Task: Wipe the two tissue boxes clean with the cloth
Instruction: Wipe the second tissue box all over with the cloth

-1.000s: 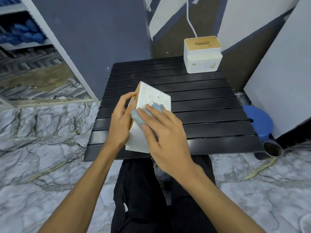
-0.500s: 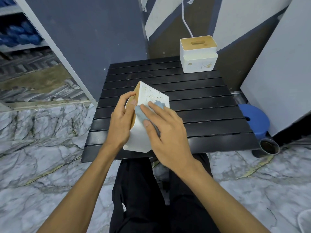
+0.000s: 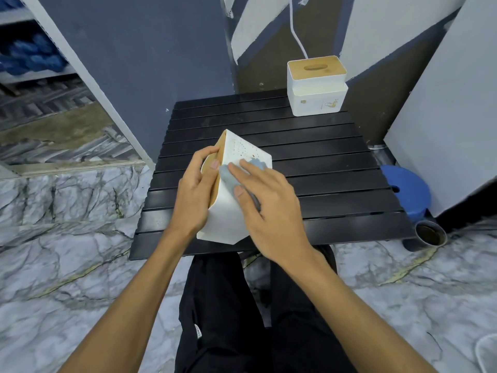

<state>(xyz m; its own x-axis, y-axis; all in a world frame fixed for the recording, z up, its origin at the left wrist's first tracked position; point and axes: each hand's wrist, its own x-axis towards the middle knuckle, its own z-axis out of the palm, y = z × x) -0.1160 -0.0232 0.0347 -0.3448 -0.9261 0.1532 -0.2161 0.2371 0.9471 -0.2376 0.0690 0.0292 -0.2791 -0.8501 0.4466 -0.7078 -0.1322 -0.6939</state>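
Slid slightly toward 12 o'clock since a second ago, the right hand presses the one blue cloth against the white side of the near tissue box. Its fingers lie straight and slightly spread on top of the cloth. The left hand grips that box from 9 o'clock with fingers curled over its wooden face, holding it tilted above the black slatted table. Of two boxes, the far tissue box stands upright at 1 o'clock, unmoved.
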